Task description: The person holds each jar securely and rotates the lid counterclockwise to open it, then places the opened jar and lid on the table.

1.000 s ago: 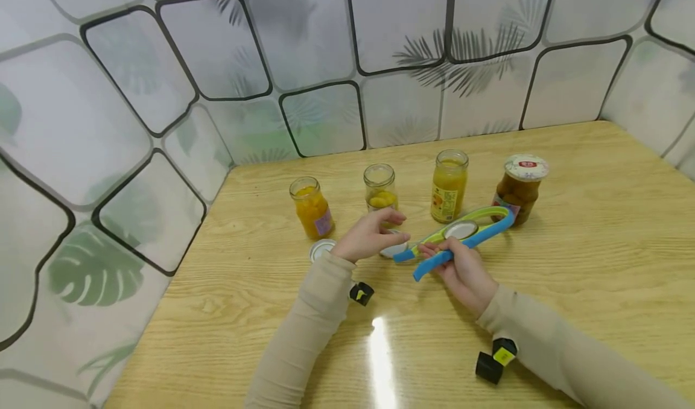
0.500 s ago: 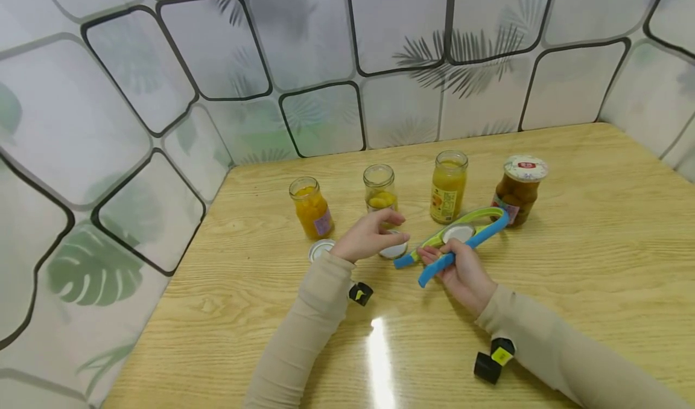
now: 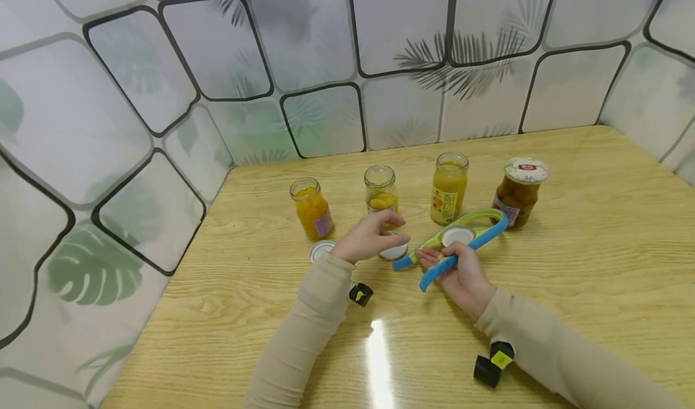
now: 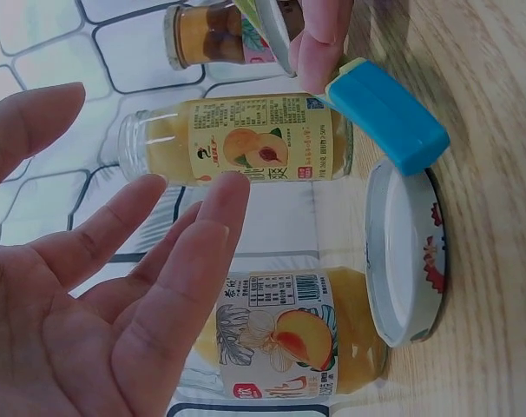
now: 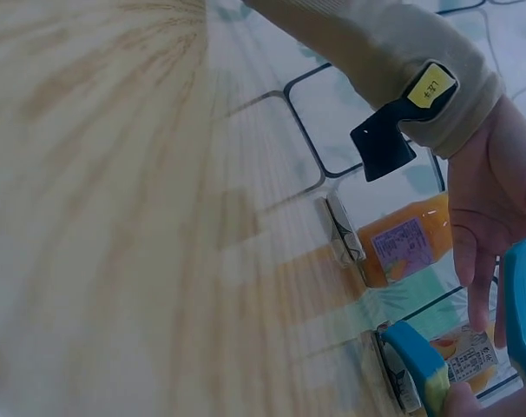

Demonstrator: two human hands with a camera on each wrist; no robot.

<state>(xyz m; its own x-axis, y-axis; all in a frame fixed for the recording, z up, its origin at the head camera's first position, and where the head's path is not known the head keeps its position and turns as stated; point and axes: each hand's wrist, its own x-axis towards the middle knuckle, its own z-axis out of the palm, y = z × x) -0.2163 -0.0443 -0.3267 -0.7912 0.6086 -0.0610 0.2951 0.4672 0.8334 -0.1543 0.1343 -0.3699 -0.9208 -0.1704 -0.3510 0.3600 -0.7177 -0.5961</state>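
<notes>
My right hand (image 3: 463,274) grips a U-shaped blue and lime-green jar opener (image 3: 491,233) by its arms, its bend pointing toward the brown jar (image 3: 518,193). A white lid (image 3: 458,235) sits between the opener's arms; I cannot tell whether they clamp it. My left hand (image 3: 371,235) hovers over another white lid (image 4: 406,252), fingers spread and holding nothing, as the left wrist view shows. Behind it is an uncapped jar of yellow fruit (image 3: 381,193). An uncapped tall yellow jar (image 3: 449,190) stands behind the opener.
An uncapped jar of orange fruit (image 3: 312,210) stands at the left of the row, with a lid (image 3: 321,250) lying before it. The wooden table (image 3: 217,312) meets a patterned wall (image 3: 320,47) behind the jars. The brown jar is capped.
My right hand has turned the opener slightly, so its near blue end sits a little lower and its bend has shifted slightly left. The left hand has stayed almost still.
</notes>
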